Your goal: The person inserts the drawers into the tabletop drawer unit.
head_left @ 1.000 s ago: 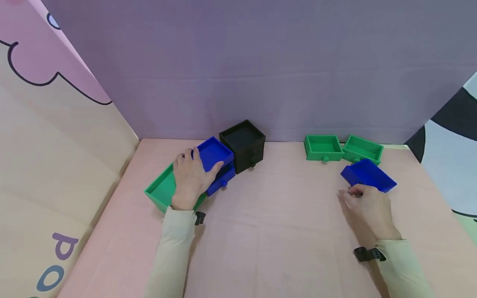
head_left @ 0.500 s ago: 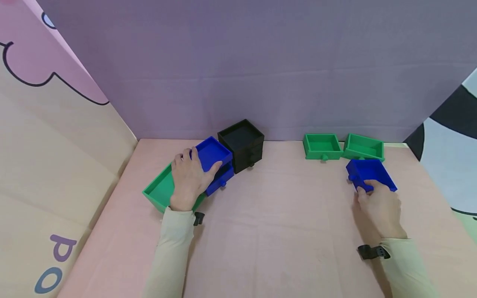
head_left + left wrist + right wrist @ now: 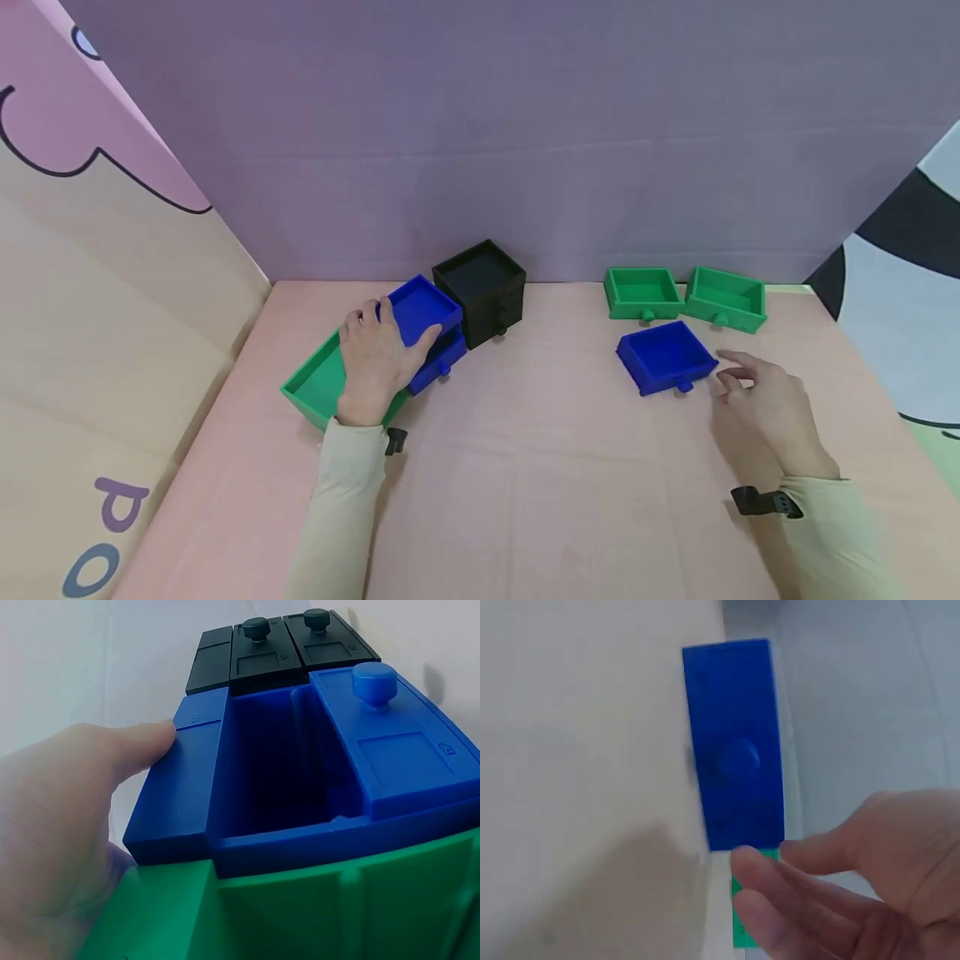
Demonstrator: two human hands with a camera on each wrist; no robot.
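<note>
My left hand (image 3: pixel 375 354) rests spread across the tops of a blue mini drawer cabinet (image 3: pixel 420 310) and the larger green cabinet (image 3: pixel 318 383) beside it. In the left wrist view, its thumb lies along the blue cabinet's top front edge. That cabinet has one uncovered slot (image 3: pixel 277 765) and one fitted drawer with a round knob (image 3: pixel 373 684). Toward the right, a loose blue drawer (image 3: pixel 667 357) stands upright on the table, knob toward me. My right hand (image 3: pixel 772 408) is at its right corner, fingers loosely bent; the frames do not settle whether they touch.
A black drawer cabinet (image 3: pixel 480 287) adjoins the blue one at the back. Two loose green drawers (image 3: pixel 642 292) stand side by side behind the loose blue drawer. A grey-purple cloth wall (image 3: pixel 525 150) closes the back of the pink table (image 3: pixel 525 483).
The loose blue drawer has gone from tilted in the right hand to level, left of that hand, its knob turned toward me. The right hand has loosened. The left hand stays put.
</note>
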